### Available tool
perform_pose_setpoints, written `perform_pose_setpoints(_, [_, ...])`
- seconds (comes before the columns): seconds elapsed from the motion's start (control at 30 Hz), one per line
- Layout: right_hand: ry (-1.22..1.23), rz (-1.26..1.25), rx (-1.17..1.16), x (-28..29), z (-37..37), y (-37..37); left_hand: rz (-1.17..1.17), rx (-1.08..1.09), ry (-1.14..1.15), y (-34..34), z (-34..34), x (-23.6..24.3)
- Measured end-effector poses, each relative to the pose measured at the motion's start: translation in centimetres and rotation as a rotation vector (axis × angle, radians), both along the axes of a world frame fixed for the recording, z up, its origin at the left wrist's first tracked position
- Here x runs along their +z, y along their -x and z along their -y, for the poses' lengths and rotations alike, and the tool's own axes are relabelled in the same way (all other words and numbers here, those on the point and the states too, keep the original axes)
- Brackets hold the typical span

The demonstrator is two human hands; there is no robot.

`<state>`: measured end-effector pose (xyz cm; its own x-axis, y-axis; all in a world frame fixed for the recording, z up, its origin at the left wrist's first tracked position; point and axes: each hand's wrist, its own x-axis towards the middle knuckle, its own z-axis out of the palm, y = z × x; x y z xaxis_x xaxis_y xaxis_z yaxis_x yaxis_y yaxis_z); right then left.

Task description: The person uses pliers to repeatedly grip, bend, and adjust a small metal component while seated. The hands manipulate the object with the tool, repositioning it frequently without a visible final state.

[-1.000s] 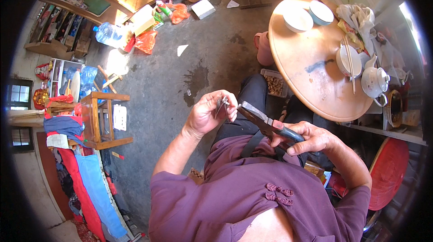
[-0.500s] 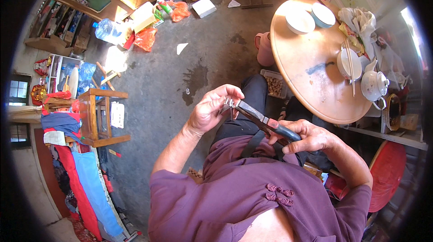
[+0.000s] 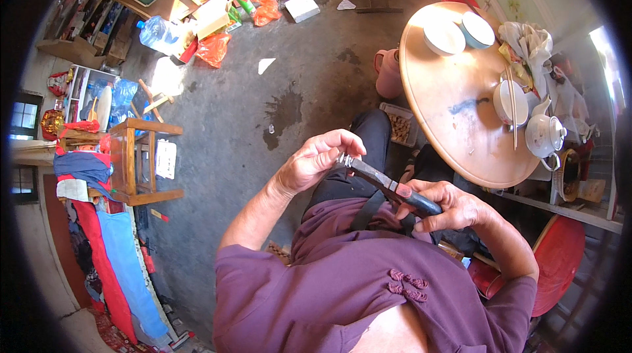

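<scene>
A pair of pliers (image 3: 382, 180) with red and black handles lies slantwise over my lap. My right hand (image 3: 449, 205) is wrapped round the handles. At the tip of the jaws is a small shiny metal piece (image 3: 345, 159), too small to name, pinched by the fingers of my left hand (image 3: 321, 157). Whether the jaws bite on it or only touch it, I cannot tell. Below the pliers, a dark strap crosses my purple shirt (image 3: 316, 274).
To the right stands a round wooden table (image 3: 431, 109) with bowls, chopsticks and a teapot (image 3: 546, 134). A box of small brown pieces (image 3: 399, 126) sits under its edge. On the left is a wooden stool (image 3: 135, 162); bags and a water bottle (image 3: 158, 33) lie farther off.
Both hands and the pliers have shifted slightly in the picture, the left hand a little rightward and down. The grip looks the same. The whole view has turned a little.
</scene>
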<state>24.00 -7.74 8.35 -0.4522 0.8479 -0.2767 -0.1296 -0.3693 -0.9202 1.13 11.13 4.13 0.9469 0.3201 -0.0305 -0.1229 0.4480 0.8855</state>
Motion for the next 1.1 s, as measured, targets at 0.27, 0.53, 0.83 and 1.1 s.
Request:
perform_pose_setpoints(0.27, [-0.033,0.166,0.026,1.3,0.2,-0.6,-0.023,-0.164,-0.215,0.6,-0.3,-0.5])
perform_pose_setpoints(0.53, [-0.050,0.382,0.058,3.5,0.4,-1.3,-0.070,-0.306,-0.173,1.0,-0.5,0.0])
perform_pose_setpoints(0.83, [-0.125,0.510,0.141,5.2,0.3,-1.9,-0.012,-0.445,-0.047,0.7,-0.5,-0.4])
perform_pose_setpoints(1.1, [-0.193,0.604,0.188,5.3,0.2,-2.2,-0.025,-0.456,-0.106,0.7,-0.2,-0.2])
